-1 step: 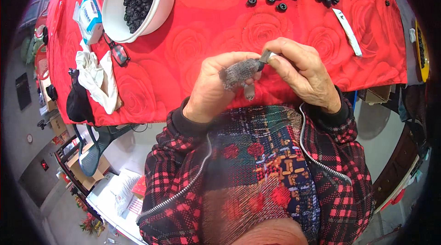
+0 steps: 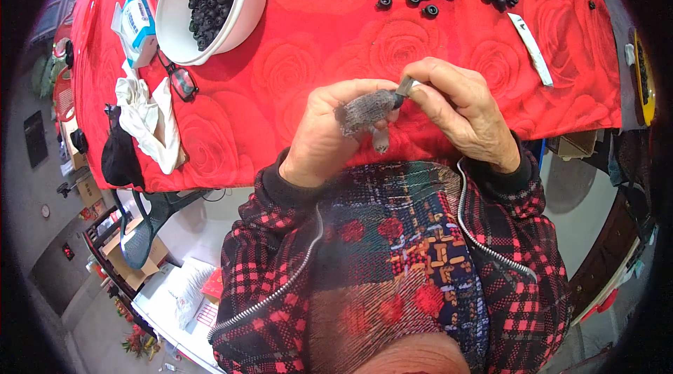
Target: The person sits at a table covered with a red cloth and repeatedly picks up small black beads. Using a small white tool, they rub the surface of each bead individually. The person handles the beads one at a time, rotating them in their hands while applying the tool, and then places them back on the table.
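Observation:
My left hand [image 2: 319, 132] is closed, with worn, fuzzy grey fabric [image 2: 366, 110] around its fingers. A small black piece [image 2: 397, 101] pokes out at the end of that fabric, mostly hidden by the grip. Between its thumb and forefinger, my right hand [image 2: 459, 111] pinches a small flat grey metal blade [image 2: 404, 86], whose lower end meets the black piece. Both hands are close together above the near edge of the red table. Similar-looking small round black parts [image 2: 413, 0] with holes lie scattered at the far right of the table.
A white bowl [image 2: 250, 2] with many black parts stands at the far left. Beside it are a blue-and-white packet [image 2: 138, 22], eyeglasses [image 2: 184, 84], a white cloth [image 2: 148, 118] and a black cloth item [image 2: 120, 153]. A white strip [image 2: 531, 49] lies at the right on the red tablecloth [image 2: 308, 30].

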Demonstrator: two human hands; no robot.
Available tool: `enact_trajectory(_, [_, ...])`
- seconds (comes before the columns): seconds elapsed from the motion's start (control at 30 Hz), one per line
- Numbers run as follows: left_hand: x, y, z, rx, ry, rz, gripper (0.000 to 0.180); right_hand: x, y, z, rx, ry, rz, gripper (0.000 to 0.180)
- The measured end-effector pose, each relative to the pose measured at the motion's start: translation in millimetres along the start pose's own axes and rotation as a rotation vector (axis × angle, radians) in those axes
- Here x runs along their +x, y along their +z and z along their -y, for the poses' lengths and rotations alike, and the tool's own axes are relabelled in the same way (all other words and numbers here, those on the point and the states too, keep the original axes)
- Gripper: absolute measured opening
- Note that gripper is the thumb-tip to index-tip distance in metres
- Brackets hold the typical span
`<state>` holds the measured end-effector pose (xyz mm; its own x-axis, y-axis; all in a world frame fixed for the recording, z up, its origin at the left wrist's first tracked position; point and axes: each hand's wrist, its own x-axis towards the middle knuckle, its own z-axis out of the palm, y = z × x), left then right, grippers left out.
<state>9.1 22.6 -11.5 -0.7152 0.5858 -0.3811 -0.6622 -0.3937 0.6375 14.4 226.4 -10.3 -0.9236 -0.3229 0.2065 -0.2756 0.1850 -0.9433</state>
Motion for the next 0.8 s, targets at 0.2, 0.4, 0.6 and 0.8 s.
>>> enact_trajectory(0.2, [1.7, 0.3, 1.7, -0.025, 0.004, 0.008, 0.035, 1.3, -1.5, -4.8, 0.022, -0.017, 0.016, 0.011])
enact_trajectory(0.4, [3.3, -5.0, 1.9, -0.01, -0.005, 0.018, 0.044, 1.2, 0.6, -6.2, 0.107, 0.07, 0.026, 0.012])
enact_trajectory(0.6, [3.6, -1.8, 1.4, -0.071, 0.007, -0.004, 0.029, 2.0, 1.5, -8.9, 0.097, 0.071, 0.042, 0.012])
enact_trajectory(0.8, [4.5, -9.1, 2.6, -0.078, -0.02, 0.024, 0.037, 4.1, 0.7, -9.0, 0.056, 0.024, 0.041, 0.012])
